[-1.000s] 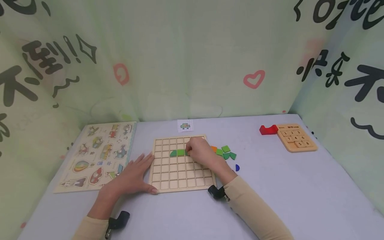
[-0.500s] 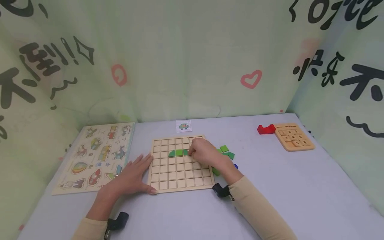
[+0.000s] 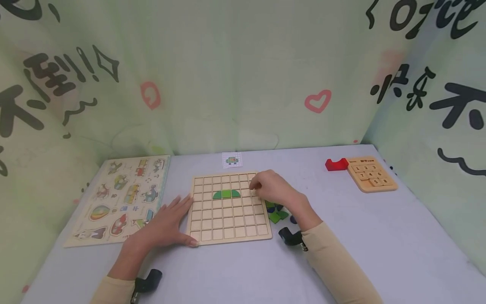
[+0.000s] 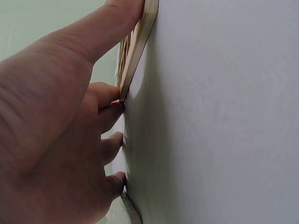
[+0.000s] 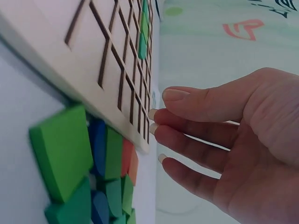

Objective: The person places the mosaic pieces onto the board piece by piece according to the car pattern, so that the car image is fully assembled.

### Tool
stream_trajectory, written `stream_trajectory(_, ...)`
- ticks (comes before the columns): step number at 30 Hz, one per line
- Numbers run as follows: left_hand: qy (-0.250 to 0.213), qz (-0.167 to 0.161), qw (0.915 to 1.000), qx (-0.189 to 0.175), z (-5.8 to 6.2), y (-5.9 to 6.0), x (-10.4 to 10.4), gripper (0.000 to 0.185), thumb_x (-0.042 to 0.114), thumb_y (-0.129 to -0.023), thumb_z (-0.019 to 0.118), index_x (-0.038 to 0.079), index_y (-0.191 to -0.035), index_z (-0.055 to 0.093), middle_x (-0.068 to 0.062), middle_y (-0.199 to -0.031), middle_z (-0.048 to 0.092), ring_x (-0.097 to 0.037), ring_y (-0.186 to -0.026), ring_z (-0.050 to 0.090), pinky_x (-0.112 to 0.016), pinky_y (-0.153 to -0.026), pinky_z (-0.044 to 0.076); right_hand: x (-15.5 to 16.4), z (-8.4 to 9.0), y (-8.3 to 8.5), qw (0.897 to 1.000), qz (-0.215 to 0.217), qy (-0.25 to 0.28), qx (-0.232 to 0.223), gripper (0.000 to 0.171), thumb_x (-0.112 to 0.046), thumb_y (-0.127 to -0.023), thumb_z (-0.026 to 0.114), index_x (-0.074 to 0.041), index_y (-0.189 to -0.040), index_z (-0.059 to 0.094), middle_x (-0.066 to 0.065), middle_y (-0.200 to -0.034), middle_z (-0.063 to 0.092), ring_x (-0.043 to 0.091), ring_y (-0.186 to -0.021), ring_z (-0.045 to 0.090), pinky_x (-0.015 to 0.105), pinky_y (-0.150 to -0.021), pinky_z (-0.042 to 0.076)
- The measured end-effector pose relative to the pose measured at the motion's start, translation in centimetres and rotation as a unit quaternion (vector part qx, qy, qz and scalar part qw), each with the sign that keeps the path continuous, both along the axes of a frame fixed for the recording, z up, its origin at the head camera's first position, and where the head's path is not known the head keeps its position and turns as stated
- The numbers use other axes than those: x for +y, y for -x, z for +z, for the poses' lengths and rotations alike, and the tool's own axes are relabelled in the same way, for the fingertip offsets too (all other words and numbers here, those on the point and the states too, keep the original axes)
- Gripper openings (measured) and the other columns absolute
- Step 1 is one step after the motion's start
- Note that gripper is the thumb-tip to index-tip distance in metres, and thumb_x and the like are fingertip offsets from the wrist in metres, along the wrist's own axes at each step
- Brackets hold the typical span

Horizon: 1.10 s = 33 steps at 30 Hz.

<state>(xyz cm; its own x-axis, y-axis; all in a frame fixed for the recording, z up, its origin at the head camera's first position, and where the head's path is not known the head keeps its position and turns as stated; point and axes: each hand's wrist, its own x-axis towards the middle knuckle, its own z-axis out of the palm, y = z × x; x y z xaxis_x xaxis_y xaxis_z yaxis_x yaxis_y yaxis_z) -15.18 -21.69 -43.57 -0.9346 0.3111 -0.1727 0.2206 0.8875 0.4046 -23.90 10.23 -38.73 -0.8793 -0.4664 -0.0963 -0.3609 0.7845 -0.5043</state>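
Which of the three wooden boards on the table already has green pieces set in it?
The middle grid board: green pieces sit in its third row; the other boards have none.

Soft, even light (edges slightly warped).

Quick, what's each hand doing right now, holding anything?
Left hand: open, flat on the table, fingers against the wooden grid board edge.
Right hand: open, fingers relaxed at the board's right edge, holding nothing.
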Motion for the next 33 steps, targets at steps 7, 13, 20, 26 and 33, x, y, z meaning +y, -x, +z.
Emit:
stream_trajectory(7, -0.003, -0.003, 1.0000, -0.001, 0.2, -0.1, 0.1, 0.134, 0.072, -0.057, 0.081, 0.009, -0.159, 0.021, -0.009, -0.167, 0.019, -0.042, -0.154, 0.013, -0.068, -0.121, 0.014, 2.2, 0.5, 0.6, 1.000, -0.026, -0.012, -0.003, 0.021, -0.003, -0.090, 0.064, -0.006, -0.108, 0.075, 0.009, -0.105, 0.073, 0.019, -0.088, 0.063, 0.035, -0.082, 0.058)
stream_trajectory(13, -0.009, -0.007, 0.9999, -0.001, 0.3, -0.3, 0.1, 0.133, 0.071, -0.058, 0.081, 0.008, -0.159, 0.021, -0.010, -0.167, 0.020, -0.043, -0.153, 0.013, -0.067, -0.121, 0.014, 4.3, 0.4, 0.9, 0.998, -0.046, -0.037, -0.014, 0.016, -0.005, -0.090, 0.066, -0.006, -0.102, 0.074, 0.009, -0.100, 0.070, 0.021, -0.086, 0.060, 0.034, -0.079, 0.059)
stream_trajectory(20, -0.010, -0.007, 0.9999, 0.001, 0.7, -0.4, 0.1, 0.132, 0.071, -0.059, 0.081, 0.008, -0.159, 0.022, -0.011, -0.167, 0.020, -0.043, -0.153, 0.014, -0.067, -0.121, 0.014, 5.6, 0.5, 0.6, 0.995, -0.034, -0.061, -0.070, 0.013, -0.001, -0.086, 0.070, -0.012, -0.091, 0.074, 0.006, -0.093, 0.067, 0.021, -0.084, 0.058, 0.029, -0.071, 0.056)
stream_trajectory(26, -0.011, -0.008, 0.9999, 0.004, 0.5, -0.4, 0.0, 0.133, 0.072, -0.058, 0.080, 0.008, -0.159, 0.021, -0.010, -0.167, 0.020, -0.043, -0.153, 0.014, -0.067, -0.121, 0.014, 5.4, -0.1, 0.6, 0.995, 0.001, -0.065, -0.075, 0.020, 0.005, -0.083, 0.068, -0.013, -0.088, 0.074, 0.005, -0.090, 0.065, 0.021, -0.085, 0.056, 0.027, -0.070, 0.052)
stream_trajectory(33, -0.015, -0.011, 0.9998, 0.007, 0.2, -0.3, -0.1, 0.133, 0.073, -0.058, 0.079, 0.008, -0.159, 0.021, -0.010, -0.167, 0.020, -0.043, -0.153, 0.013, -0.067, -0.121, 0.014, 5.0, -0.4, 0.4, 0.995, -0.011, -0.062, -0.077, 0.017, 0.004, -0.081, 0.072, -0.012, -0.085, 0.073, 0.005, -0.088, 0.063, 0.021, -0.084, 0.056, 0.028, -0.071, 0.050)
